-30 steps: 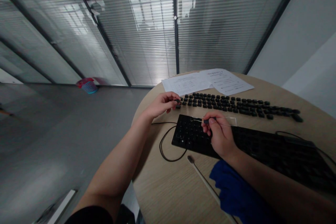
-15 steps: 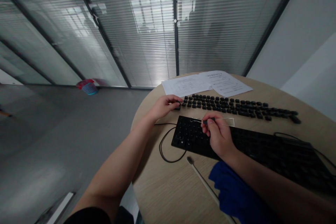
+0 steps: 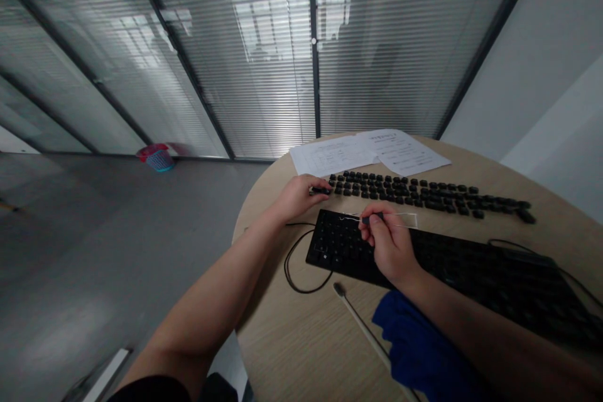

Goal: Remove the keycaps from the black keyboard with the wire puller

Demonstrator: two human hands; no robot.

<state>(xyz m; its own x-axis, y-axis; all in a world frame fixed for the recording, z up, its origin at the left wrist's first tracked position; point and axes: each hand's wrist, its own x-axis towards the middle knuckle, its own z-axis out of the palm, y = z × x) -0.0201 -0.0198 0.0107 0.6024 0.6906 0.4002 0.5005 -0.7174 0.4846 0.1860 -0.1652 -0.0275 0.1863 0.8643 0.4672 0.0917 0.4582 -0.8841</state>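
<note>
My left hand (image 3: pixel 301 196) is at the left end of several rows of loose black keycaps (image 3: pixel 400 187). Its thumb and fingers are closed about a dark keycap (image 3: pixel 321 190) low over the table. A wire keycap puller (image 3: pixel 372 218) with a dark middle is gripped in my right hand (image 3: pixel 390 244), its wire loops sticking out on both sides. Below that hand lies a black keyboard (image 3: pixel 452 264), its left part showing bare key positions, partly covered by my right hand and forearm.
Printed sheets (image 3: pixel 339 154) lie behind the keycaps on the round wooden table (image 3: pixel 292 333). A black cable (image 3: pixel 288 273) loops left of the keyboard. Near me are a toothbrush-like stick (image 3: pixel 360 321) and a blue cloth (image 3: pixel 409 345). A bin (image 3: pixel 159 158) stands on the floor.
The fingers of my left hand have shifted slightly, and a dark keycap now shows between them. My right hand keeps hold of the keycap puller, almost unmoved.
</note>
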